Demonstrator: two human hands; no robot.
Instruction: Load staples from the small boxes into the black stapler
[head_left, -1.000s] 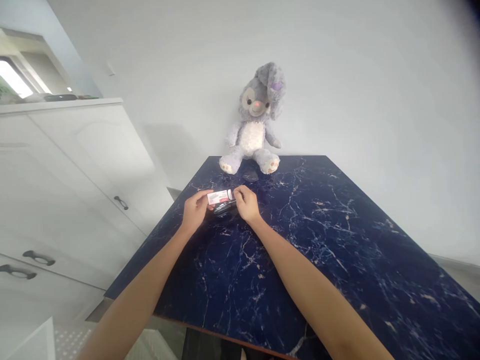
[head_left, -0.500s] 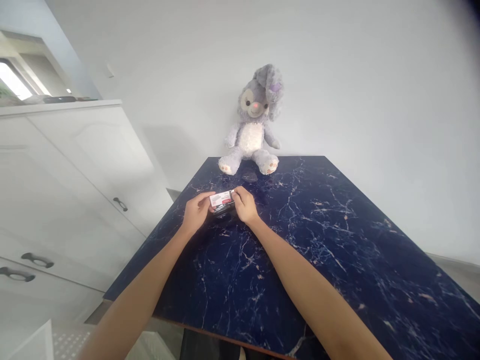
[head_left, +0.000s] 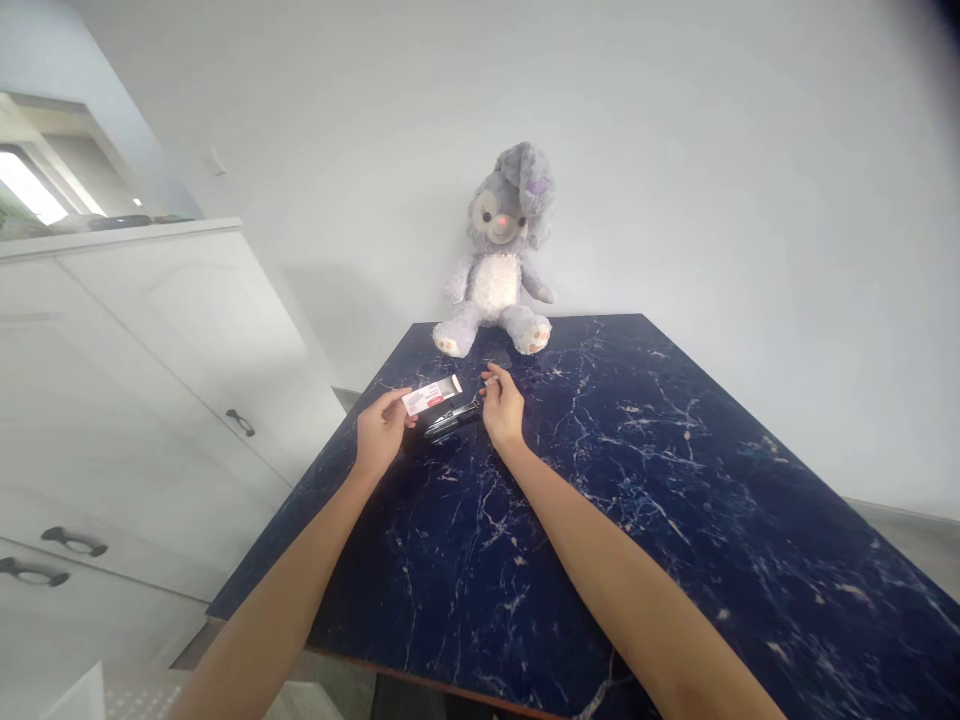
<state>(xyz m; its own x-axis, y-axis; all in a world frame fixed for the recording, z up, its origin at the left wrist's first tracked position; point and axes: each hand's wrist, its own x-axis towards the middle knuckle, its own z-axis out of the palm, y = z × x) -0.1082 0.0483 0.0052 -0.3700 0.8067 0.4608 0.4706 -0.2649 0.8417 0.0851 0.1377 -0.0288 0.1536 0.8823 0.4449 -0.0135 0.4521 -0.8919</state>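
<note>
The left hand (head_left: 380,430) is gripping a small white-and-red box (head_left: 426,398) by its left end, thumb above and fingertips showing below. The box is tilting slightly, its right end pointing up and toward the right hand (head_left: 504,408), and a pale flap is standing out at that end. The right hand is hovering just beside it, apart from the box, its fingers curling in toward the thumb; a tiny whitish patch is showing at the fingertips — too small to tell whether they are pinching something.

Just below the box, between the two hands, a dark, shiny object (head_left: 448,424) is lying on the blue marbled surface (head_left: 622,480), its right end nearly reaching the right hand. Both forearms are stretching in from the lower edge of the view.

At the far end of the surface, a grey-lilac plush toy (head_left: 496,285) is sitting upright against the pale wall (head_left: 712,180), its feet pointing toward the hands. A white cabinet (head_left: 150,380) with dark handles (head_left: 240,422) is standing on the left.
</note>
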